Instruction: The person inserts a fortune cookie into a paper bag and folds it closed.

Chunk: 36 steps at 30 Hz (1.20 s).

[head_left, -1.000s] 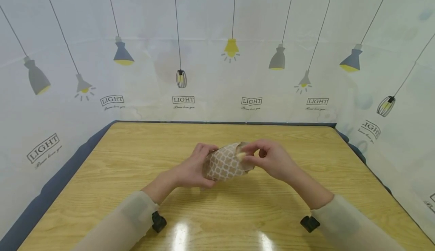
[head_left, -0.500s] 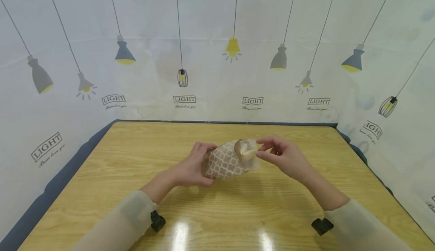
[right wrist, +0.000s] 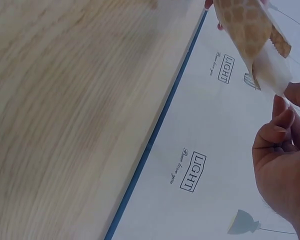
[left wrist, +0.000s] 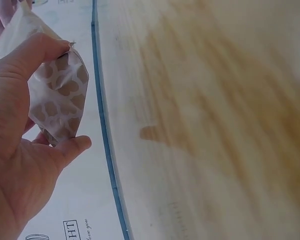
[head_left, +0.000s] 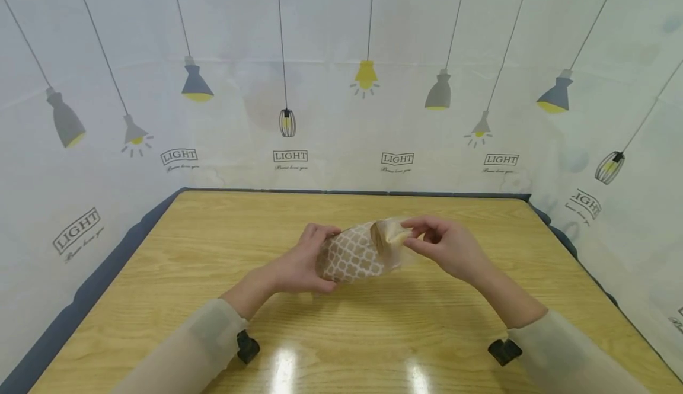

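In the head view a brown paper bag with a white lattice pattern [head_left: 352, 255] lies tilted above the table, its mouth to the right. My left hand [head_left: 301, 263] grips its closed end, thumb below and fingers above. From the mouth comes a pale, translucent inner wrapping [head_left: 393, 240], whose edge my right hand [head_left: 450, 249] pinches between thumb and index finger. In the left wrist view the left hand [left wrist: 20, 130] curls round the patterned bag [left wrist: 60, 95]. The right wrist view has the right hand [right wrist: 285, 155] at the tip of the whitish wrapping [right wrist: 272, 70]. What the wrapping contains is hidden.
A light wooden table [head_left: 213, 222] lies beneath both hands. White curtain walls [head_left: 331, 115] printed with lamps stand behind it and at both sides. Black wrist mounts [head_left: 248, 348] hang at the sleeve cuffs.
My right hand has moved right from the bag's mouth, and the pale wrapping now sticks out further to the right. The left hand keeps its grip with barely any movement.
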Available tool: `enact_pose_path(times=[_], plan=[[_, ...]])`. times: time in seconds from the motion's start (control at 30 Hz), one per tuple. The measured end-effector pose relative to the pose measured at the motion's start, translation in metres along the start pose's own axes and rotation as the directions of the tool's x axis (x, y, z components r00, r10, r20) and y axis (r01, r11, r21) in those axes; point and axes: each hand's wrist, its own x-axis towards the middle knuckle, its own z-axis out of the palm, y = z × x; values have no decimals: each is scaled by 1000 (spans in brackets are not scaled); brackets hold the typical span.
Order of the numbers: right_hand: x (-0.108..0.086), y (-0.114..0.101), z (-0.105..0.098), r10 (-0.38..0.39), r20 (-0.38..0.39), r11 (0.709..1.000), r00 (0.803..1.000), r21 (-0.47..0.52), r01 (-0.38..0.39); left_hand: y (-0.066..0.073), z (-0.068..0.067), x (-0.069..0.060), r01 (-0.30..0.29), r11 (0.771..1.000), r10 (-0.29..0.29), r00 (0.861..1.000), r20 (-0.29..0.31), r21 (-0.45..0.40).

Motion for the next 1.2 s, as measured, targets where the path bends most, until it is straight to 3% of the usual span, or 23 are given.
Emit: enact_pose_path(times=[0.17,0.47,0.8,1.2], plan=[[0,-2,-3,-1,0,1000,1000,7,1,0,0,1,-9,1000,9,1000,-4,-6],[5,-2,16,-78,33,997,996,19,78,3,2,1,-16,1000,16,1000,2,-18],[9,-10,33,-128,10,988,992,-79,129,6,4,1,-27,999,27,1000,1,-25],[0,3,10,-85,-37,996,996,-45,83,4,1,1,-30,999,30,999,-21,-23]])
